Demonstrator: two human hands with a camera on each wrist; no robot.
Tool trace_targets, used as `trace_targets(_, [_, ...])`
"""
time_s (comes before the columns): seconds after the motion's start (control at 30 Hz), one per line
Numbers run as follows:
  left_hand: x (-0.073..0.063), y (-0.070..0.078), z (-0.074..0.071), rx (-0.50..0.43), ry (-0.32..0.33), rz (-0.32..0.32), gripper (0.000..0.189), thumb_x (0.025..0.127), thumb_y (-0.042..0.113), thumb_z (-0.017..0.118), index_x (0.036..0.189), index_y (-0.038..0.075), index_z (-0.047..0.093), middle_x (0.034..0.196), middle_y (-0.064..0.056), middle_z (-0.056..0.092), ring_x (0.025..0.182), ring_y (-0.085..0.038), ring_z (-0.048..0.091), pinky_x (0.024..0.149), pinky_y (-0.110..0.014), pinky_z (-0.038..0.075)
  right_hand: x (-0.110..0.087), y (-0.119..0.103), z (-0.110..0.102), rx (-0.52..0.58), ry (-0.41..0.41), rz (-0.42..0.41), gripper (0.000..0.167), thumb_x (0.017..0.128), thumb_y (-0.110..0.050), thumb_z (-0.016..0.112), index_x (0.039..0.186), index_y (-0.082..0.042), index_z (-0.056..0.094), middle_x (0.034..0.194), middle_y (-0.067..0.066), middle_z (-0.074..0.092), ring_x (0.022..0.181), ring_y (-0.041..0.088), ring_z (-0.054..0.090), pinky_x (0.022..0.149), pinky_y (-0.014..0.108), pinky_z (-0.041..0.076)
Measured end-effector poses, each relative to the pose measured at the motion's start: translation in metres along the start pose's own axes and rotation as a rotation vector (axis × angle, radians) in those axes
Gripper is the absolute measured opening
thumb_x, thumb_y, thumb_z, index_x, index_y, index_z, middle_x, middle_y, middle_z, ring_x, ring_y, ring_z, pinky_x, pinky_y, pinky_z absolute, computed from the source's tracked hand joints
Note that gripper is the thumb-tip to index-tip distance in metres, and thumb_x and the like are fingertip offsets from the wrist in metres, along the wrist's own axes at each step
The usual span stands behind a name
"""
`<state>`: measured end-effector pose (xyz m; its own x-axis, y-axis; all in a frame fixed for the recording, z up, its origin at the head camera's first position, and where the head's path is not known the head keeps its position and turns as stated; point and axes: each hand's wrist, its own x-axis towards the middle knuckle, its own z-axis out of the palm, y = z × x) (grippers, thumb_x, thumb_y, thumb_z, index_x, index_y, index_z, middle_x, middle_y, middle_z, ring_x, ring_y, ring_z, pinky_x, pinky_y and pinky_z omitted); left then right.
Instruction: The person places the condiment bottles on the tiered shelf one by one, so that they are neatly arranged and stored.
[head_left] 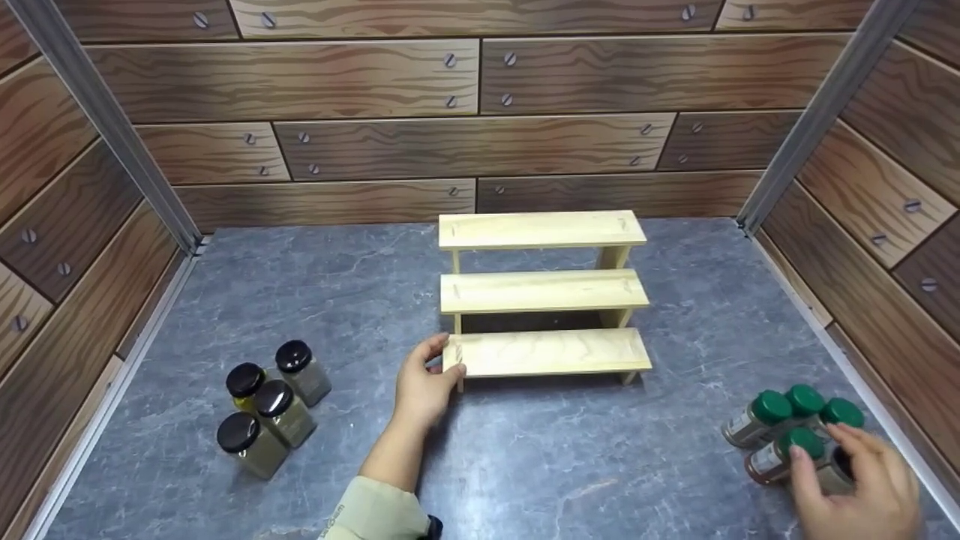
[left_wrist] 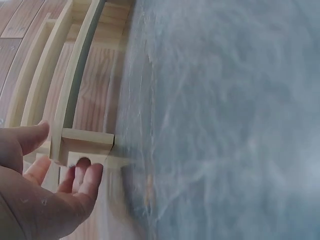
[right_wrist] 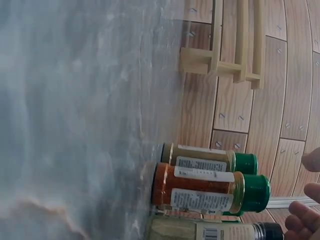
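A three-tier wooden step shelf (head_left: 544, 291) stands on the grey marbled table. My left hand (head_left: 424, 386) holds the left end of its lowest tier; in the left wrist view, the thumb is above the board and curled fingers are by the end leg. At the right, my right hand (head_left: 862, 487) hovers over a group of spice jars, thumb and fingers spread around a black-capped jar (right_wrist: 200, 229). Its fingertips look apart from the cap in the right wrist view. Beside that jar are green-capped jars, one with reddish spice (right_wrist: 197, 187).
Several black-lidded square jars (head_left: 276, 401) stand grouped on the left of the table (head_left: 337, 285). Wood-patterned walls (head_left: 390, 146) with metal corner posts (head_left: 810, 112) enclose the back and both sides.
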<state>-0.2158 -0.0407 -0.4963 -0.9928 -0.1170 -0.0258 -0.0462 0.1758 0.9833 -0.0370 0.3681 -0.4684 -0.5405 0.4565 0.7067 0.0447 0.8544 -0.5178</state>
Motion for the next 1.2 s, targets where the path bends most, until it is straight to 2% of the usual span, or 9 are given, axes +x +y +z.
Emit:
trace_targets(0.1, [0.002, -0.001, -0.002, -0.029, 0.007, -0.012, 0.055, 0.089, -0.008, 0.076, 0.142, -0.004, 0.062, 0.138, -0.027, 0.062, 0.112, -0.037, 0.066, 0.089, -0.038, 0.063, -0.005, -0.003, 0.003, -0.013, 0.021, 0.027, 0.042, 0.079, 0.001, 0.085, 0.117, 0.013, 0.072, 0.117, 0.032, 0.069, 0.103, -0.004, 0.053, 0.088, 0.007, 0.033])
trace_targets(0.17, [0.003, -0.002, -0.004, -0.043, 0.021, -0.021, 0.054, 0.089, -0.008, 0.075, 0.141, -0.004, 0.062, 0.136, -0.027, 0.063, 0.113, -0.037, 0.066, 0.09, -0.038, 0.063, -0.006, -0.005, 0.005, -0.013, 0.058, 0.069, 0.042, 0.079, 0.003, 0.086, 0.117, 0.013, 0.073, 0.112, 0.016, 0.072, 0.103, -0.02, 0.035, 0.082, 0.004, 0.029])
trace_targets(0.3, [0.004, -0.001, -0.009, -0.087, 0.032, -0.042, 0.054, 0.088, -0.01, 0.074, 0.14, -0.006, 0.063, 0.133, -0.028, 0.064, 0.105, -0.034, 0.068, 0.082, -0.033, 0.064, -0.002, -0.002, 0.006, 0.006, 0.136, 0.199, 0.042, 0.081, 0.002, 0.084, 0.119, 0.012, 0.072, 0.114, -0.027, 0.048, 0.105, -0.018, 0.033, 0.086, 0.011, 0.029])
trace_targets(0.37, [0.004, -0.001, -0.011, -0.114, 0.022, -0.054, 0.054, 0.088, -0.011, 0.074, 0.141, -0.007, 0.062, 0.133, -0.029, 0.064, 0.101, -0.031, 0.068, 0.076, -0.031, 0.064, 0.002, 0.002, 0.004, 0.013, 0.139, 0.3, 0.044, 0.084, -0.002, 0.082, 0.125, 0.009, 0.071, 0.112, -0.036, 0.036, 0.104, -0.017, 0.032, 0.087, 0.014, 0.029])
trace_targets(0.47, [0.005, -0.001, -0.011, -0.159, 0.001, -0.071, 0.054, 0.088, -0.013, 0.073, 0.141, -0.009, 0.061, 0.135, -0.031, 0.062, 0.097, -0.028, 0.068, 0.071, -0.028, 0.062, 0.003, 0.009, 0.001, 0.013, 0.084, 0.453, 0.049, 0.09, -0.009, 0.079, 0.135, 0.004, 0.068, 0.11, -0.035, 0.036, 0.103, -0.017, 0.037, 0.09, 0.013, 0.035])
trace_targets(0.53, [0.006, -0.001, -0.01, -0.185, -0.01, -0.073, 0.055, 0.087, -0.014, 0.073, 0.14, -0.01, 0.061, 0.136, -0.032, 0.061, 0.097, -0.027, 0.067, 0.07, -0.026, 0.061, 0.003, 0.016, -0.001, 0.044, 0.042, 0.538, 0.052, 0.092, -0.013, 0.078, 0.141, 0.001, 0.065, 0.115, -0.029, 0.047, 0.107, -0.013, 0.048, 0.095, 0.01, 0.041])
trace_targets(0.7, [0.008, -0.002, -0.005, -0.217, -0.035, -0.08, 0.056, 0.085, -0.016, 0.073, 0.139, -0.013, 0.06, 0.137, -0.033, 0.06, 0.098, -0.027, 0.066, 0.071, -0.023, 0.062, 0.002, 0.031, -0.004, 0.139, -0.018, 0.656, 0.055, 0.092, -0.007, 0.077, 0.144, -0.002, 0.061, 0.112, -0.018, 0.058, 0.106, -0.004, 0.059, 0.09, 0.005, 0.049])
trace_targets(0.93, [0.011, -0.003, 0.001, -0.239, -0.046, -0.101, 0.056, 0.083, -0.019, 0.073, 0.138, -0.015, 0.059, 0.126, -0.031, 0.065, 0.1, -0.027, 0.065, 0.075, -0.024, 0.063, 0.002, 0.042, -0.007, 0.222, -0.065, 0.734, 0.053, 0.09, 0.003, 0.076, 0.132, -0.025, 0.06, 0.109, -0.019, 0.052, 0.096, -0.009, 0.05, 0.079, -0.001, 0.045])
trace_targets(1.2, [0.012, -0.003, 0.002, -0.26, -0.041, -0.089, 0.057, 0.082, -0.021, 0.072, 0.137, -0.017, 0.058, 0.129, -0.034, 0.064, 0.099, -0.027, 0.066, 0.077, -0.024, 0.063, 0.003, 0.043, -0.01, 0.188, -0.028, 0.744, 0.049, 0.089, 0.002, 0.078, 0.133, -0.015, 0.065, 0.104, -0.022, 0.051, 0.089, -0.011, 0.049, 0.072, -0.003, 0.044])
